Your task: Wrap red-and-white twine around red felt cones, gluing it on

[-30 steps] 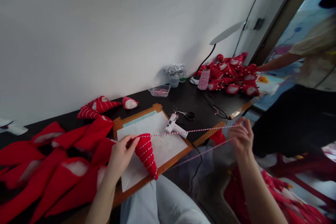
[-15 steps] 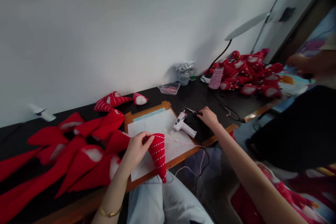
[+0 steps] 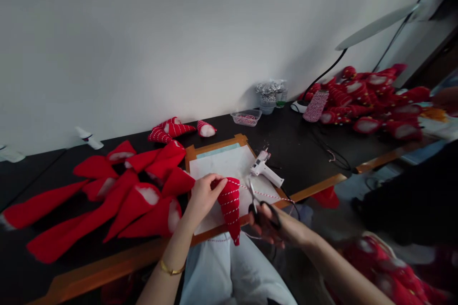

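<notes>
A red cone (image 3: 229, 207) wound with red-and-white twine hangs point down over the table's front edge. My left hand (image 3: 207, 194) pinches its upper left rim, where the twine leaves it. From there the twine (image 3: 265, 195) runs off to the right. Black-handled scissors (image 3: 255, 200) are in my right hand (image 3: 269, 225), blades up and parted, close to the twine just right of the cone. Behind them a white glue gun (image 3: 266, 169) lies on the right edge of the white sheet (image 3: 222, 163).
Plain red cones (image 3: 125, 200) cover the table's left side. Wound cones (image 3: 171, 129), a clear tray (image 3: 246, 117) and tinsel cups (image 3: 269, 96) stand along the wall. At the right are a twine spool (image 3: 316, 106), a lamp (image 3: 375, 27) and a decorated pile (image 3: 375, 95).
My right hand has lifted the scissors off the table and brought them left to the twine beside the cone. My left hand still holds the cone. The view has shifted left.
</notes>
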Demonstrator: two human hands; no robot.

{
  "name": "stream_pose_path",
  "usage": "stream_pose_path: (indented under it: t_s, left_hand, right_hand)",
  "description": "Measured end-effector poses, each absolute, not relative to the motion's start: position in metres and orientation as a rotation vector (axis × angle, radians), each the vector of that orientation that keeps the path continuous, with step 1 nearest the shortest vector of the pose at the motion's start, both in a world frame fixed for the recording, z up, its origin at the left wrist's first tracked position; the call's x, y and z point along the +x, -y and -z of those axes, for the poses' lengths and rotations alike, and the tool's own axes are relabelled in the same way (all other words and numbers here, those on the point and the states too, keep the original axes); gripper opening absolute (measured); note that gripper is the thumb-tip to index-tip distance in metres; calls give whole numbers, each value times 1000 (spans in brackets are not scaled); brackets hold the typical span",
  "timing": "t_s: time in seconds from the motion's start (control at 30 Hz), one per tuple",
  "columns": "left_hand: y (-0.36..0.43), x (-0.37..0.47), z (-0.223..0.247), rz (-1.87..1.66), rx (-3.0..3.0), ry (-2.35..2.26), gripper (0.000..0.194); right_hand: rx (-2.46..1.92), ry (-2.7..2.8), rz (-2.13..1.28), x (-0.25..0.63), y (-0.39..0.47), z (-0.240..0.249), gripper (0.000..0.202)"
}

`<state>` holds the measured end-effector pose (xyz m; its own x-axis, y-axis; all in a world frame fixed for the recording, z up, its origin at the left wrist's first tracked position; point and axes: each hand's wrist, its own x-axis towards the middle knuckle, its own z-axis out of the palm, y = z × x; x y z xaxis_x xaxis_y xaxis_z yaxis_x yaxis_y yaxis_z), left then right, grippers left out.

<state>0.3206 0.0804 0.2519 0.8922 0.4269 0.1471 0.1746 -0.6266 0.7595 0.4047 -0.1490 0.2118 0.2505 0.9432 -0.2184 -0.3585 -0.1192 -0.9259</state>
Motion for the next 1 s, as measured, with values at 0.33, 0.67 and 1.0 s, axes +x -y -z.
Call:
stream_pose_path:
  t_s: [0.33, 0.67, 1.0]
  left_hand:
    - [-79, 319, -253, -435, 2227, -415, 30]
    - [-81, 317, -254, -436, 2196, -404, 29]
    - [-79, 320, -255, -416, 2219, -411, 29]
  right_hand:
    - [-1218, 457, -1231, 394, 116, -203, 70]
    - [-1174, 400, -1256, 395, 101, -217, 73]
    - [-1151, 429, -1233, 397, 101, -211, 70]
